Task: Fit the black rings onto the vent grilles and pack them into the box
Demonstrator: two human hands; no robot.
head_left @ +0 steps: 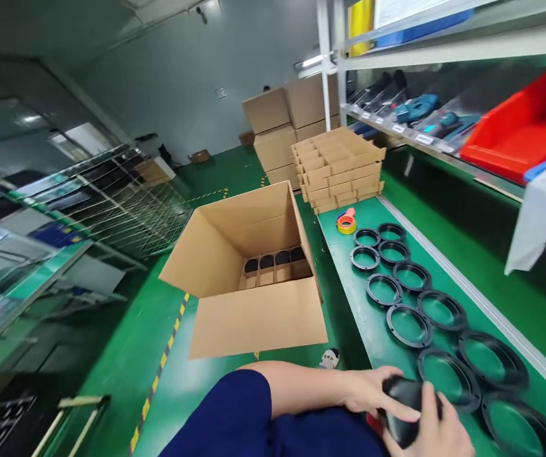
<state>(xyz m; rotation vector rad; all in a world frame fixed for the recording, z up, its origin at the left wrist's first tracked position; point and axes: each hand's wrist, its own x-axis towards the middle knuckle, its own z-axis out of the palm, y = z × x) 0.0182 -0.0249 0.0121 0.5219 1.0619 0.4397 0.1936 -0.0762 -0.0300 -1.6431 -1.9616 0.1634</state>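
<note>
A black rounded object (402, 406) is held between both hands at the bottom of the view, over the near end of the green surface (368, 317); the left hand (372, 390) is closed over its top and near side, fingers curled down onto it; the right hand (432, 431) is wrapped around it from below, with the thumb laid across its upper face; what kind of part it is cannot be told. A dark blue sleeve (234, 412) is worn on the left arm.

Just beyond the hands, flat black plastic rings (408, 325) are laid on the surface in two rows running away from the person, each close beside the next; at the far end of the rows an orange and yellow roll of tape (347, 222) is seen; behind it a stack of brown cardboard divider grids (339, 168) is set on the surface.

To the left of the surface, a large open brown cardboard box (253, 273) is placed on the green floor (125, 330); a cardboard grid is fitted inside it, and dark round items (275, 259) are seated in a row of its compartments. More closed cardboard boxes (292, 120) are stacked further back.

On the shelf (444, 147) to the right, a red plastic bin (524, 127) and teal power tools (418, 108) are kept; metal wire racks (111, 197) are seen at the far left.
</note>
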